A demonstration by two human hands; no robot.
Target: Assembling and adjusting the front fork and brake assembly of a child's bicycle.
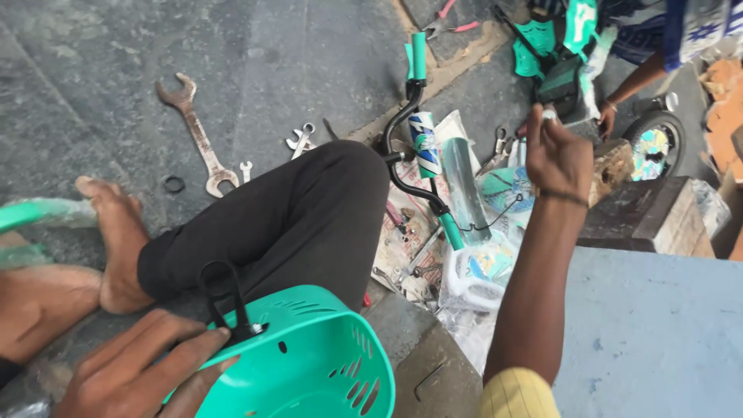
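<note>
Left hand [135,364] presses on basket [309,364] beside its black bracket [224,298], fingers spread. Right hand [553,151] raised, pinching 1 small part. Handlebar [418,147] lies unmounted on floor.

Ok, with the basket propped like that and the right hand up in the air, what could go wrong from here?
The green basket sits near the step edge, steadied only by the left hand at its black bracket; it could tip or slide off. The right hand pinches a small part, too small to identify, which if dropped could vanish among the plastic wrappings. The wrenches lie close to the bare foot.
</note>
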